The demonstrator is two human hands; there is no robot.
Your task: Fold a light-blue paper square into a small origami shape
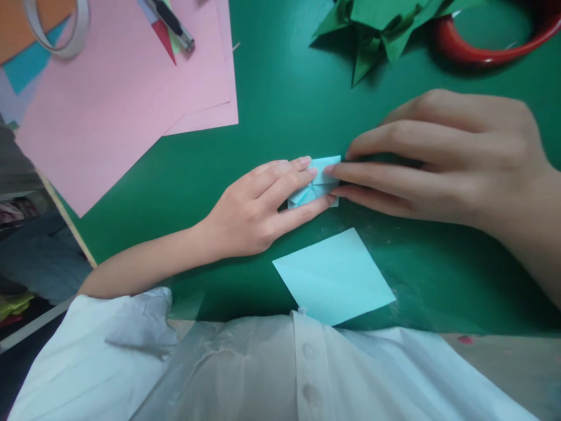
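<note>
A small piece of folded light-blue paper (325,162) with creases meeting near its middle lies flat on the green table (272,105). My left hand (254,213) holds it from the left, fingertips pressing on top and thumb along the near edge. From the right, my right hand (451,158) has its thumb and index finger at the paper's right side, the fingertips close together on it. Parts of the folds are hidden under my fingers. Closer to my body rests a flat light-blue paper square (337,278), touched by neither hand.
Pink sheets (118,88) cover the far left, with a box cutter (175,26) and a pale ring like a tape roll (81,35) on them. At the far right are a folded green paper shape (385,17) and a red loop-shaped handle (486,57).
</note>
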